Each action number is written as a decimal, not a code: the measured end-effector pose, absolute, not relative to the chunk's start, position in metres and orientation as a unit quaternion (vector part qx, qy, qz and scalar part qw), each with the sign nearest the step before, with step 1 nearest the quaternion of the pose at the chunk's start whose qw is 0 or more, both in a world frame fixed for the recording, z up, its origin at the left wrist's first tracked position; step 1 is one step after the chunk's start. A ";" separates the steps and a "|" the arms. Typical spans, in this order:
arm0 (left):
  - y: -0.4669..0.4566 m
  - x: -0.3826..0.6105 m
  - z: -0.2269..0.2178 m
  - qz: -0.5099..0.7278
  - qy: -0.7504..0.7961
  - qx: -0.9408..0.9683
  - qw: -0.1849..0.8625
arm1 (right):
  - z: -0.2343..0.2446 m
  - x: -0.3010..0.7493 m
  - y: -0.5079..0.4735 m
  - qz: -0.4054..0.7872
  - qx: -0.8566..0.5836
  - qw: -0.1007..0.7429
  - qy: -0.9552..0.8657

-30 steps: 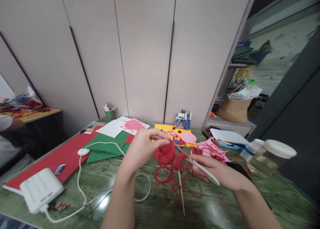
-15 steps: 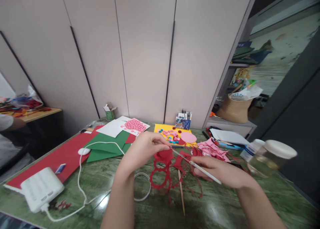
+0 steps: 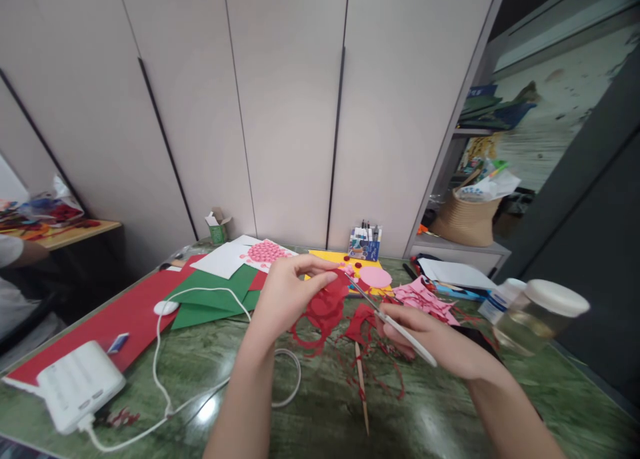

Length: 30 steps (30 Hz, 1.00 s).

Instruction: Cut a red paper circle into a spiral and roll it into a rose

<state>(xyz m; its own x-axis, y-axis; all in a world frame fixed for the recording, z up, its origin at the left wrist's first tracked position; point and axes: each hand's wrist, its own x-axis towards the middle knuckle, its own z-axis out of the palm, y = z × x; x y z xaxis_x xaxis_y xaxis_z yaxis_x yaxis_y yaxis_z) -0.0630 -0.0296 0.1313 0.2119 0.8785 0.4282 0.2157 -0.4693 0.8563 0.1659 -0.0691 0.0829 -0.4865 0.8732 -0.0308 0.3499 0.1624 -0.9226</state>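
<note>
Tall pale grey cabinet doors (image 3: 285,112) with long dark handle strips (image 3: 335,152) line the back, behind a green, marbled, glossy surface (image 3: 210,352) that reflects a bright patch of light (image 3: 207,409). At far left juts a light wooden surface (image 3: 95,231). To the right, a grey shelf unit (image 3: 457,112) stands before a pale, dark-flecked wall (image 3: 565,112), with a dark grey panel (image 3: 600,259) at the edge.

The cut paper (image 3: 325,305) is red, the scissor handles (image 3: 413,342) white, the surface (image 3: 320,425) mottled green, the stick (image 3: 362,385) tan, the disc (image 3: 376,277) pink and the sheet (image 3: 339,255) beneath yellow.
</note>
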 end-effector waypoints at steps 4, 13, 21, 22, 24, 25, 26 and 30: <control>-0.031 -0.063 0.132 0.467 0.404 0.714 0.329 | 0.084 0.165 -0.070 0.464 -0.428 0.264 -0.729; -0.029 -0.073 0.133 0.403 0.401 0.762 0.310 | 0.089 0.167 -0.071 0.411 -0.444 0.211 -0.767; -0.030 -0.077 0.133 0.358 0.395 0.782 0.322 | 0.098 0.166 -0.073 0.400 -0.458 0.142 -0.781; -0.030 -0.078 0.133 0.352 0.394 0.785 0.323 | 0.098 0.167 -0.073 0.397 -0.458 0.140 -0.783; -0.030 -0.078 0.133 0.342 0.391 0.791 0.324 | 0.098 0.168 -0.073 0.392 -0.456 0.140 -0.787; -0.030 -0.078 0.133 0.338 0.390 0.793 0.324 | 0.097 0.169 -0.073 0.389 -0.454 0.143 -0.789; -0.030 -0.078 0.133 0.334 0.389 0.794 0.325 | 0.096 0.170 -0.072 0.388 -0.452 0.145 -0.790; -0.030 -0.080 0.131 0.312 0.402 0.796 0.327 | 0.094 0.172 -0.070 0.385 -0.451 0.142 -0.793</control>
